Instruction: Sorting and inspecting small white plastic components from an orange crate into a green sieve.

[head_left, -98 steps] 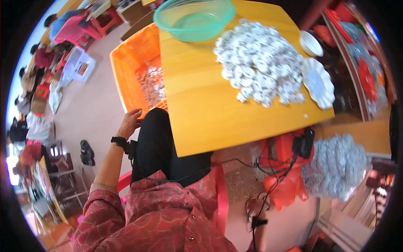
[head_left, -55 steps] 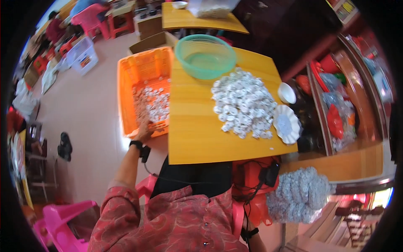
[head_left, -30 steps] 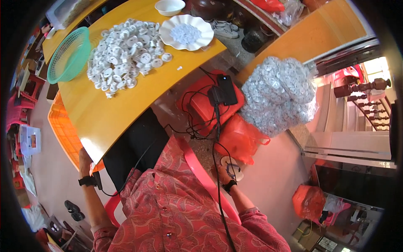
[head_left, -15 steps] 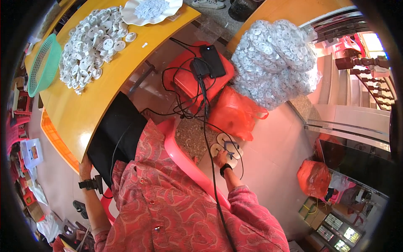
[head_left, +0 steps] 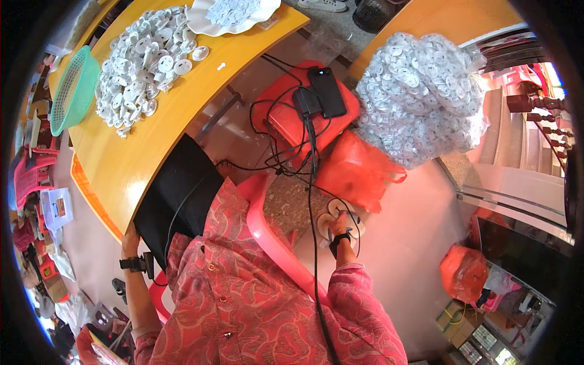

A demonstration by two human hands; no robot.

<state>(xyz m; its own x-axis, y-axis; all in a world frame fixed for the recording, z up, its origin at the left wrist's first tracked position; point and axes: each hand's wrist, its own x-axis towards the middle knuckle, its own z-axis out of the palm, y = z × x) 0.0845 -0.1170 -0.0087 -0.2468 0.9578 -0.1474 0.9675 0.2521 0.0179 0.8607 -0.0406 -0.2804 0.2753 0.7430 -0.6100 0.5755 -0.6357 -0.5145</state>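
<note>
My left hand (head_left: pixel 129 239) is at the near corner of the yellow table (head_left: pixel 201 97), its fingers hidden by the tabletop. On the right, my right hand (head_left: pixel 340 225) reaches down over a pair of pale flip-flops with dark straps (head_left: pixel 356 227) on the floor. I cannot tell whether it touches them or hangs above; its fingers are too small to make out. A heap of white round plastic parts (head_left: pixel 146 61) covers part of the table, beside a green mesh basket (head_left: pixel 75 91) and a scalloped white plate (head_left: pixel 198 23) of small pale pieces.
A red stool (head_left: pixel 267 115) bears a black phone (head_left: pixel 327 91) and tangled black cables. Beside it are a red plastic bag (head_left: pixel 359 173) and a big clear bag of white parts (head_left: pixel 420 100). A pink chair (head_left: pixel 267 225) is beside me. An orange crate (head_left: pixel 91 194) stands under the table.
The whole view has shifted, so the table, stool and bags appear farther right and slightly lower. My right hand remains over the flip-flops, and my left stays at the table corner.
</note>
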